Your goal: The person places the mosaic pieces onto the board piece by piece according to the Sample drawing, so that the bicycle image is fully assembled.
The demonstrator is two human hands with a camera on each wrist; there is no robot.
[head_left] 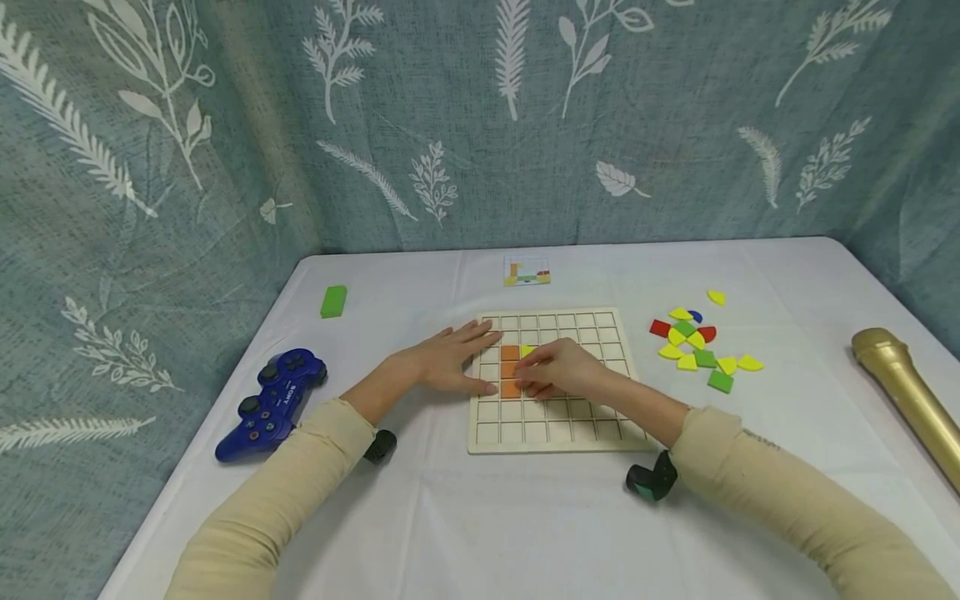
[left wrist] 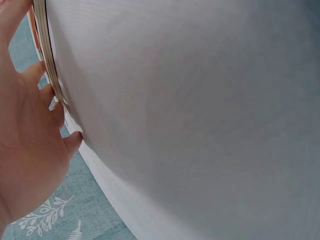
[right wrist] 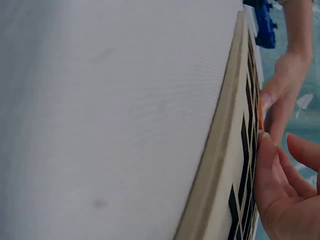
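A square grid board (head_left: 551,433) lies on the white cloth. In its left part several orange square tiles (head_left: 510,389) stand in one column, with a yellow tile (head_left: 527,350) beside the top one. My left hand (head_left: 452,360) rests on the board's left edge, fingers stretched out and thumb apart. My right hand (head_left: 566,369) is over the board, its bent fingertips touching the orange tiles from the right. In the right wrist view a fingertip meets an orange edge (right wrist: 261,114), while another finger stands off from it. The palm hides some grid cells.
Loose yellow, green, red and blue tiles (head_left: 705,358) lie right of the board. A pattern card (head_left: 527,272) is behind it. At left are a green block (head_left: 333,302) and a blue game controller (head_left: 273,404); a gold microphone (head_left: 911,392) lies far right.
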